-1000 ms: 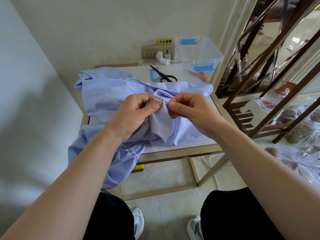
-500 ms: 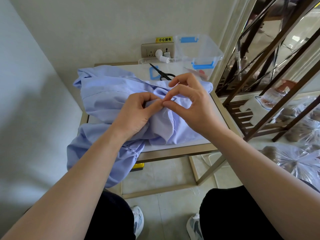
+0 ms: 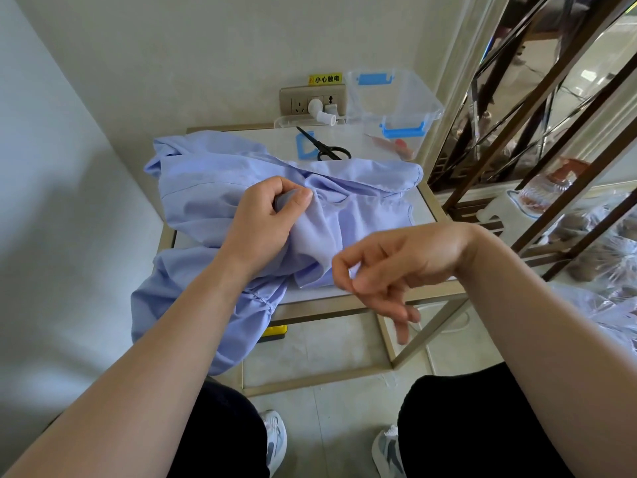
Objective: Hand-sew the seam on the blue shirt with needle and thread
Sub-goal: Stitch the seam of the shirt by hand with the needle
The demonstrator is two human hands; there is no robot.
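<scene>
Here our left fingers (image 3: pixel 303 197) clench the blue shirt (image 3: pixel 213 188) spilling over the counter (image 3: pixel 344 303)'s near edge, our right fingers (image 3: pixel 370 276) pinch we cannot tell what, scissors (image 3: pixel 324 148) and box (image 3: pixel 396 101) behind.

This looks like a corner of a home or small private room, not a fitted workshop. A slim metal-framed bench (image 3: pixel 269 141) with a white top stands against a plain plastered wall, under a household wall socket (image 3: pixel 312 101) with a yellow warning label (image 3: pixel 325 78). On it lie a blue shirt (image 3: pixel 213 181), scissors (image 3: pixel 324 150) and, at the far right, a clear plastic storage box (image 3: pixel 389 98). The floor (image 3: pixel 327 357) is pale tile. To the right stands a bronze lattice partition (image 3: pixel 537 108), with filled plastic bags (image 3: pixel 606 257) behind it.
</scene>
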